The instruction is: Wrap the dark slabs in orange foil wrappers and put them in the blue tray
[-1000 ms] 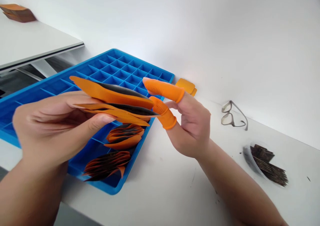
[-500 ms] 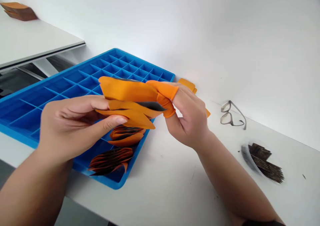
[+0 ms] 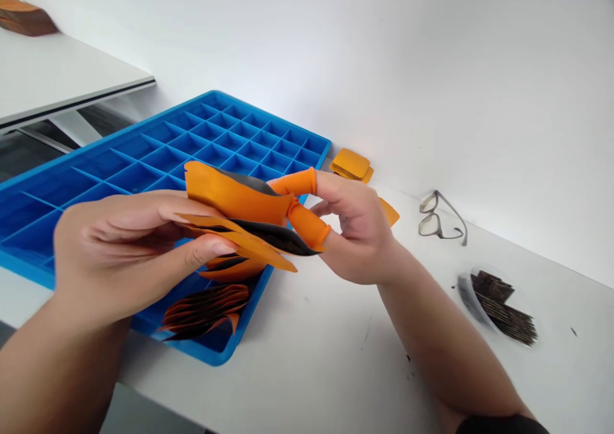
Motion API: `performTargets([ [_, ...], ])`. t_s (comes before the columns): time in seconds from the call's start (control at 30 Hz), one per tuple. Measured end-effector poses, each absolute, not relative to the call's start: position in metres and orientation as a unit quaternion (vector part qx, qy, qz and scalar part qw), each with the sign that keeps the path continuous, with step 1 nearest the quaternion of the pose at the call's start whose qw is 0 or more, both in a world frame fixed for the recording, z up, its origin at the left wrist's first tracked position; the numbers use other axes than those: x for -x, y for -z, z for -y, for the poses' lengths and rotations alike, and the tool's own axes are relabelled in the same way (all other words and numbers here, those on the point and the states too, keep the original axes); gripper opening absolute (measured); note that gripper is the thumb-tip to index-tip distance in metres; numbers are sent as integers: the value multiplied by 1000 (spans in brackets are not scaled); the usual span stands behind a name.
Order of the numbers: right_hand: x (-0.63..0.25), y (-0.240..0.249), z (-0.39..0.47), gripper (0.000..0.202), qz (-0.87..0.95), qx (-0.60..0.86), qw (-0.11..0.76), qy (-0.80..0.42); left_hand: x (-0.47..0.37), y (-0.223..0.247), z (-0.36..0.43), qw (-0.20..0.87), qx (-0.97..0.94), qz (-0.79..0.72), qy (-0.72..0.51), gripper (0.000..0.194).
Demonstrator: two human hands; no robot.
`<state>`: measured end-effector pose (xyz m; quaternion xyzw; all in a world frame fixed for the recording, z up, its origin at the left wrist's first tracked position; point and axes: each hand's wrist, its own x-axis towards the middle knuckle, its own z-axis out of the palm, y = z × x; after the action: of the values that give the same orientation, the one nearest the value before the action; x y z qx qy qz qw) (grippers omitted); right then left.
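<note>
My left hand (image 3: 119, 255) is closed on several small orange packets (image 3: 240, 194) with dark insides, fanned between thumb and fingers. My right hand (image 3: 345, 223) wears orange finger cots on thumb and forefinger. Those two fingertips grip the right end of the rear packet, whose dark mouth gapes a little. A front packet also gapes below my right thumb. Under the hands lies a blue compartment tray (image 3: 307, 141). Two of its near-right compartments hold rows of orange packets with dark edges (image 3: 206, 311); the upper row is partly hidden.
Against the wall behind my right hand are stacked orange packets (image 3: 352, 163). Eyeglasses (image 3: 441, 218) lie to the right. A clear round tub (image 3: 480, 309) holds dark brown flat pieces (image 3: 503, 312). More orange-brown packets (image 3: 29, 18) stand on a white surface at far left.
The packets' right-hand openings have widened, with more dark inside showing. My right thumb and forefinger have dropped slightly. The view has shifted a little, so the surroundings sit further left.
</note>
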<state>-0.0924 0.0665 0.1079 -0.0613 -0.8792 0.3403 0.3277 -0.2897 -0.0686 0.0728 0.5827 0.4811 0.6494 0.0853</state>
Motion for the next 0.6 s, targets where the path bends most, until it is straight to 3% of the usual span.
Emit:
performTargets([
  [0.13, 99, -98, -69, 16, 866, 23, 425, -263, 288, -71, 67, 86, -537, -499, -674, 28],
  [0.23, 101, -95, -72, 15, 867, 1, 437, -241, 286, -72, 65, 85, -486, -510, -705, 27],
  [0.43, 102, -95, -70, 10, 859, 42, 321, -397, 282, -74, 67, 80, -514, -517, -680, 23],
  [0.6, 102, -98, -78, 17, 797, 119, 407, -429, 283, -75, 71, 110, -482, -502, -710, 20],
])
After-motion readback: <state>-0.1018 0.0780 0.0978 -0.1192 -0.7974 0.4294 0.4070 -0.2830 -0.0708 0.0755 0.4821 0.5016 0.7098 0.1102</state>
